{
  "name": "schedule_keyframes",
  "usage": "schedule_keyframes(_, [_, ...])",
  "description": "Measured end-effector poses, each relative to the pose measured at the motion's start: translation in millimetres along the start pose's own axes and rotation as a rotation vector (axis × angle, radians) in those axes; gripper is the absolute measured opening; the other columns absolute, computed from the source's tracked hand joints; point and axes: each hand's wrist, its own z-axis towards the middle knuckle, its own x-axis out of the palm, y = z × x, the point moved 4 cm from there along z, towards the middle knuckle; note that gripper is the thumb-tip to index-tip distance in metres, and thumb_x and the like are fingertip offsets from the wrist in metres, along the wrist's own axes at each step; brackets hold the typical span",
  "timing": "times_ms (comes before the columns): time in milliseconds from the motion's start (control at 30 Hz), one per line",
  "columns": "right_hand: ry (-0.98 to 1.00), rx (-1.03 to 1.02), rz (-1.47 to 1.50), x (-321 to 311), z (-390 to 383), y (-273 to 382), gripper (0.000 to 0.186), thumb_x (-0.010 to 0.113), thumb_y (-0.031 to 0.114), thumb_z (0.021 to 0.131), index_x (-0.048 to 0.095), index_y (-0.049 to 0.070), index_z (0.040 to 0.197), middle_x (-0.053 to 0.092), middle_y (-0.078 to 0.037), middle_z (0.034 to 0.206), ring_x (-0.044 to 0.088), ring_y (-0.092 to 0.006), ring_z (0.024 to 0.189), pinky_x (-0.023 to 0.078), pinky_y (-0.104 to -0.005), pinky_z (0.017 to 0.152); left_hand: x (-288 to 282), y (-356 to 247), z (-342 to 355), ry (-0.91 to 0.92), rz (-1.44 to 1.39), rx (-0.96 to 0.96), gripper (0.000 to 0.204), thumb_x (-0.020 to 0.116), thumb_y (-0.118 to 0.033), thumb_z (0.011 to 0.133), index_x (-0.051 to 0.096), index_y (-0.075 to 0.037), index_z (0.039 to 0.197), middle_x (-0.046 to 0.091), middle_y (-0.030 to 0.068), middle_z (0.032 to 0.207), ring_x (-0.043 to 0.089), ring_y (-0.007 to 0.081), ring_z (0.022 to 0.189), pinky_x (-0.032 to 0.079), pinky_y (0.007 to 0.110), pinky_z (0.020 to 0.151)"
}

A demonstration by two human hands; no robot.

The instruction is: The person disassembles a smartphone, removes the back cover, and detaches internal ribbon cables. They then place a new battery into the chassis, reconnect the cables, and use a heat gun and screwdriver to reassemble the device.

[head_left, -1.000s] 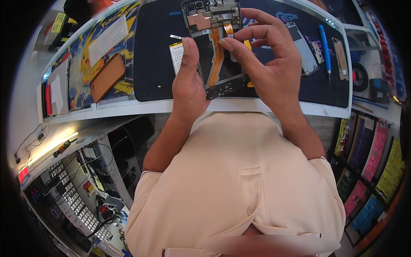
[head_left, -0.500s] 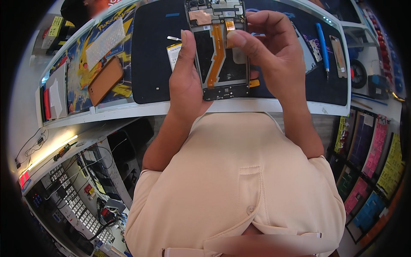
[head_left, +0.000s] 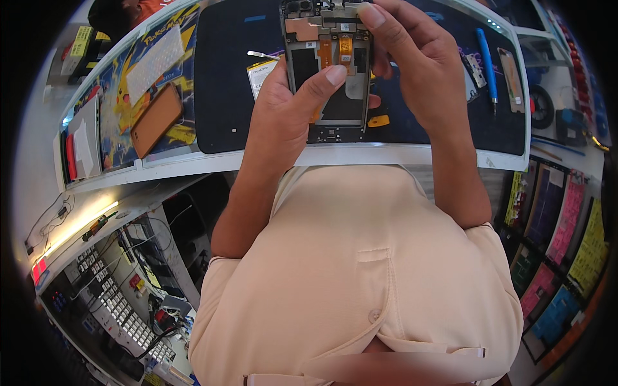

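My left hand (head_left: 283, 106) grips an opened phone (head_left: 344, 103) upright over a black work mat (head_left: 225, 77), its thumb lying across the frame's middle. An orange ribbon cable (head_left: 345, 48) runs down from the upper board, with a copper pad (head_left: 300, 27) beside it. My right hand (head_left: 418, 71) is closed at the phone's top right, thumb on the upper board, fingers partly hidden. Left of the phone lie a white battery (head_left: 256, 78) and a thin metal piece (head_left: 261, 55). A small orange-yellow part (head_left: 378, 121) lies to its right.
A blue screwdriver (head_left: 489, 67) and small plates (head_left: 513, 83) lie at right. At left are a brown case (head_left: 156, 121), bubble wrap (head_left: 153, 63) and a printed mat. The white bench edge (head_left: 328, 154) borders my body. A person in red (head_left: 145, 9) is at top left.
My left thumb has moved right, from the phone's edge onto its middle. My right thumb has risen from the orange cable to the top board.
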Motion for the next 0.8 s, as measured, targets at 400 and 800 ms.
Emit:
schedule_keyframes(400, [0.004, -0.032, 0.025, 0.6, -2.8, 1.4, 0.027, 0.063, 0.026, 0.109, 0.069, 0.001, 0.114, 0.068, 0.002, 0.089, 0.053, -0.0014, 0.067, 0.043, -0.0169, 0.058, -0.7, -1.3, 2.1, -0.026, 0.050, -0.024, 0.043, 0.069, -0.026, 0.100, 0.057, 0.002, 0.130, 0.074, 0.0172, 0.109, 0.079, 0.0252, 0.088, 0.067, 0.033, 0.080])
schedule_keyframes(800, [-0.012, -0.052, -0.050, 0.7, -4.9, 1.1, 0.025, 0.062, 0.025, 0.109, 0.068, 0.001, 0.114, 0.068, 0.002, 0.091, 0.052, -0.0001, 0.068, 0.043, -0.0159, 0.059, -4.3, 0.6, 9.0, -0.017, 0.051, -0.068, 0.047, 0.073, -0.030, 0.098, 0.057, 0.001, 0.129, 0.074, 0.0171, 0.105, 0.079, 0.0269, 0.087, 0.067, 0.034, 0.077])
